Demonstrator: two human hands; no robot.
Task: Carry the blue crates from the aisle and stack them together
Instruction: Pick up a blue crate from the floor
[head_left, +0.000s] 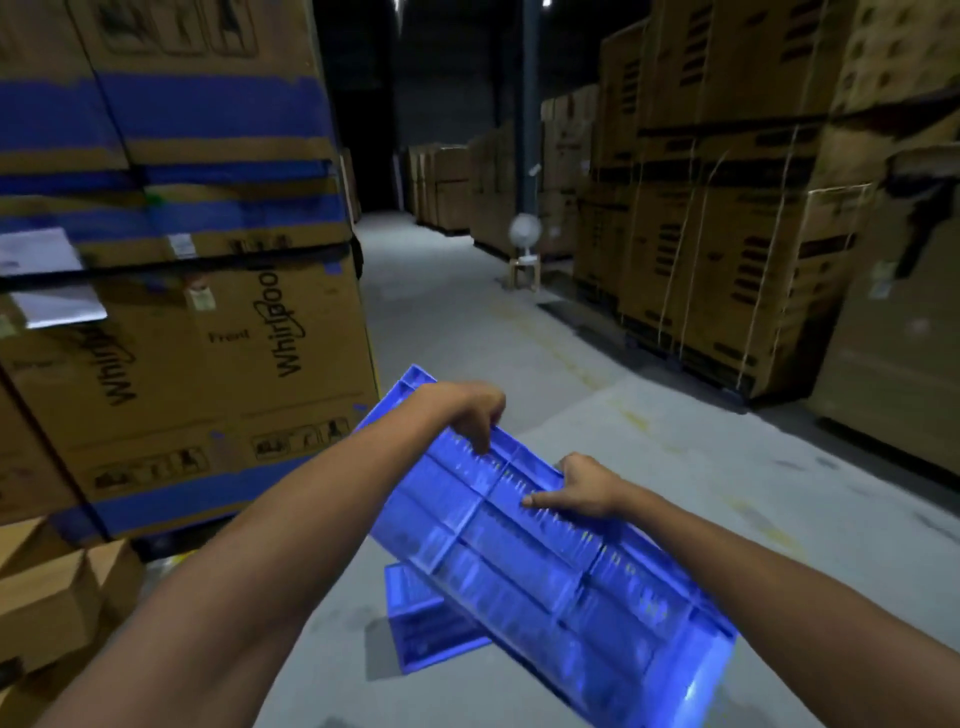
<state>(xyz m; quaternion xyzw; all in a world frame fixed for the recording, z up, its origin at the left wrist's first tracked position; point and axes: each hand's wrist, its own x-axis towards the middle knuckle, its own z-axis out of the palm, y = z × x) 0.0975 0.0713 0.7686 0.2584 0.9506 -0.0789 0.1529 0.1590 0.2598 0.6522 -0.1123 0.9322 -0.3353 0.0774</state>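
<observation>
A blue plastic crate (545, 582) is tilted in front of me, its ribbed side or underside facing up. My left hand (467, 410) grips its far rim near the upper left corner. My right hand (582, 488) is closed over the same rim a little further right, forefinger stretched along the plastic. Under the held crate a second blue crate (421, 634) rests on the grey floor, partly hidden by the first.
Tall stacked cardboard appliance boxes (197, 353) with blue bands stand close on the left, smaller cartons (52, 603) at the lower left. More stacked boxes (727, 249) line the right side. The concrete aisle (467, 322) runs ahead between them, with a small white fan (524, 228) on a stool.
</observation>
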